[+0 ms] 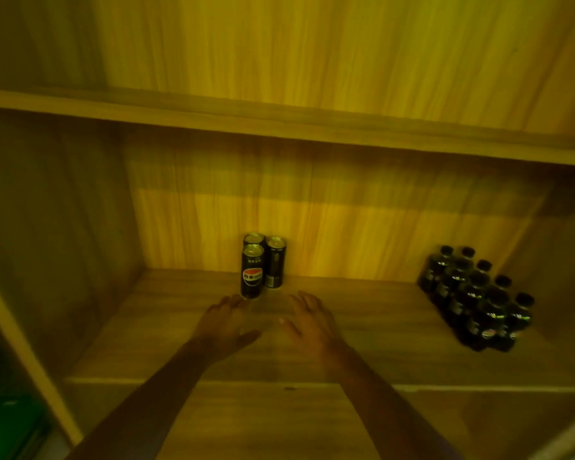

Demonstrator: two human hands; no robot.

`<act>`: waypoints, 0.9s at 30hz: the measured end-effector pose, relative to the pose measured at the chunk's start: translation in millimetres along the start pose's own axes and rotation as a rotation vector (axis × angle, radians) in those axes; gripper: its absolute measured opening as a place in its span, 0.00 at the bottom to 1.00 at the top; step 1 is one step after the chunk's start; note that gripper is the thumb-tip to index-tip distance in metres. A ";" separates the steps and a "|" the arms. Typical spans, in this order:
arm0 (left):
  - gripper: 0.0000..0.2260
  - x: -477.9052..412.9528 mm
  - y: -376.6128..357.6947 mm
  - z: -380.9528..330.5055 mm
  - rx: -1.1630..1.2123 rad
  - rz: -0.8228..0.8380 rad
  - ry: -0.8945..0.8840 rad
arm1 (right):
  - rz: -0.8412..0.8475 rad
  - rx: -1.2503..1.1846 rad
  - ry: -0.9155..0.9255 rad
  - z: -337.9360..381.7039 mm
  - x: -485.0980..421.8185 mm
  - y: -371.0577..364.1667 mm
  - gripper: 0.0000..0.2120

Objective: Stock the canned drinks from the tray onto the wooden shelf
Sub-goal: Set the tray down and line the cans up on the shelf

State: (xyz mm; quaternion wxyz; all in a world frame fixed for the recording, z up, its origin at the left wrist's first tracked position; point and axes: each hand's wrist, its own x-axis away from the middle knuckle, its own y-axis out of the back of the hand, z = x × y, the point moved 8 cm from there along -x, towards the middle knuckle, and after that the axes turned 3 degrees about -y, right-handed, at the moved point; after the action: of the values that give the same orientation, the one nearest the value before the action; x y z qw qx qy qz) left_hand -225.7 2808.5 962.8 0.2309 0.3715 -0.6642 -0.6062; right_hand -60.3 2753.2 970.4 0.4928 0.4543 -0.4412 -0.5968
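both hands empty, left hand [226,322] and right hand [307,322] spread open before three cans [263,265] on shelf [362,343]; keep next cans upright, tight alongside.

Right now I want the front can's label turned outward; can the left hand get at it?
Probably yes. The left hand lies open on the shelf board just short of the front can, with nothing between them; the right hand sits clear alongside.

Three cans [261,263] mid-shelf [379,343], bottles [478,300] far right.
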 end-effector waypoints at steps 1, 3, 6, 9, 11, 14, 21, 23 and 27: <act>0.32 6.8 0.4 -10.3 -0.028 0.010 -0.032 | -0.002 0.020 0.010 1.6 11.4 3.3 0.29; 0.31 23.1 3.0 -29.7 -0.043 0.017 -0.069 | 0.001 0.024 0.024 3.0 34.8 8.0 0.28; 0.30 46.9 10.2 -50.6 -0.027 0.003 -0.069 | -0.007 0.036 0.036 1.5 66.9 13.3 0.27; 0.29 69.7 15.3 -66.2 -0.020 -0.022 -0.029 | -0.025 0.024 0.051 -0.6 95.7 17.1 0.28; 0.29 86.7 11.5 -76.6 -0.040 -0.030 0.002 | -0.017 0.030 0.067 -0.9 115.4 16.4 0.28; 0.29 115.9 -3.6 -94.8 -0.067 -0.025 0.019 | -0.020 0.079 0.104 0.9 149.7 10.2 0.28; 0.28 172.7 -64.1 -127.6 -0.046 0.086 0.036 | 0.082 0.101 0.105 -9.8 214.0 -39.9 0.30; 0.27 182.4 -84.9 -129.9 -0.033 0.124 0.033 | 0.118 0.087 0.095 -13.6 225.4 -63.4 0.31; 0.27 201.6 -140.9 -125.1 -0.013 0.211 0.048 | 0.190 0.063 0.075 -21.6 245.1 -131.8 0.31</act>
State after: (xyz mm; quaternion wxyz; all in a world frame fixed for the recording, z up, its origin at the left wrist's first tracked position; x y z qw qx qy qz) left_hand -225.4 2574.8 816.0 0.3116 0.3126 -0.6900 -0.5736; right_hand -88.8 2525.6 811.4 0.5488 0.4478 -0.4819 -0.5158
